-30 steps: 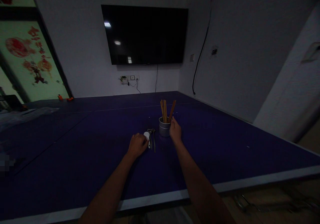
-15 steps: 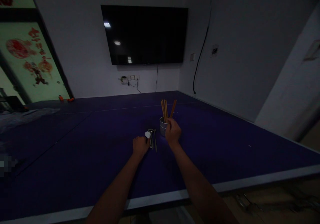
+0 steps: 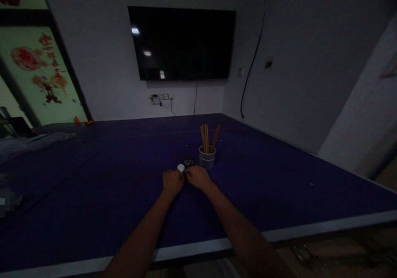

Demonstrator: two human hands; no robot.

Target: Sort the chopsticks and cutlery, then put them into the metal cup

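My left hand (image 3: 172, 181) is closed around the handle of a white spoon (image 3: 180, 168), whose bowl points away from me. Right beside it, my right hand (image 3: 197, 177) has its fingers bent together at the spoons; whatever is between them is hidden. Metal spoons (image 3: 189, 162) lie on the table just beyond my right fingers, with their handles covered by the hand. A grey metal cup (image 3: 206, 159) stands upright past my right hand. Several wooden chopsticks (image 3: 205, 137) lean in it, tips up.
The purple table (image 3: 124, 212) has a white front edge. Clear plastic sheeting (image 3: 37, 141) lies at the left, and small orange items (image 3: 83, 121) sit at the far left edge. A television (image 3: 182, 42) hangs on the back wall, and a black cable (image 3: 252, 63) hangs at the right.
My right hand has left the cup's rim and moved left and nearer, to the spoons beside my left hand. The chopsticks stay in the cup. My left hand keeps the white spoon.
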